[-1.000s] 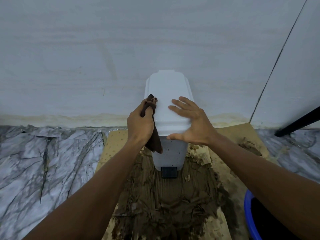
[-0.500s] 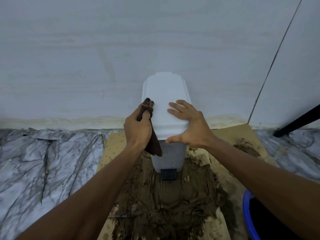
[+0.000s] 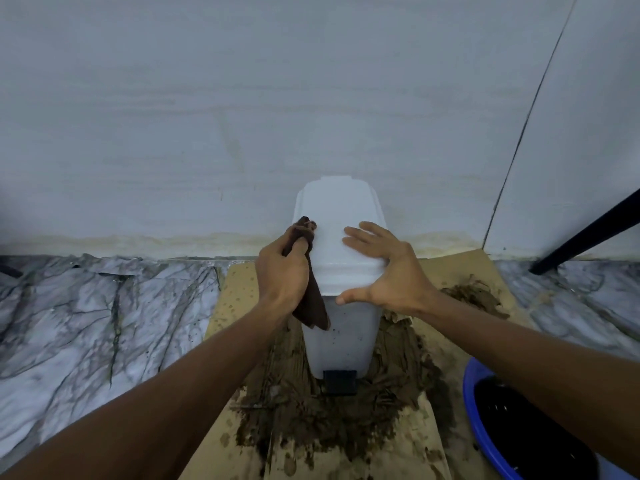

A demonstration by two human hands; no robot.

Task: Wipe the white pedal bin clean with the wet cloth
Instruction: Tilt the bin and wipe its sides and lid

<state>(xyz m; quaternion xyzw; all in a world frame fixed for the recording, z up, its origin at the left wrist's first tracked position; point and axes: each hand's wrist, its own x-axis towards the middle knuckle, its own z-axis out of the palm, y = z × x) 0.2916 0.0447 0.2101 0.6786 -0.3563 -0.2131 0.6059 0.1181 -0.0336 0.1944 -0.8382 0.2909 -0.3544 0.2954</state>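
The white pedal bin (image 3: 341,206) stands upright against the wall, lid closed, its black pedal (image 3: 340,381) at the front. Dark specks dot its front wall. My left hand (image 3: 282,275) grips a dark brown wet cloth (image 3: 313,304) against the lid's left edge; the cloth's tail hangs down the bin's left side. My right hand (image 3: 389,271) rests flat on the right of the lid, fingers straight and thumb spread along the lid's front rim.
The bin stands on a sheet of cardboard (image 3: 235,289) smeared with brown mud (image 3: 332,420). A blue basin (image 3: 485,431) of dark water sits at the lower right. Marble-patterned floor (image 3: 86,323) lies to the left, and a black bar (image 3: 588,233) leans at the right.
My left hand with the cloth has shifted slightly to the left along the lid's edge. My right hand stays on the lid.
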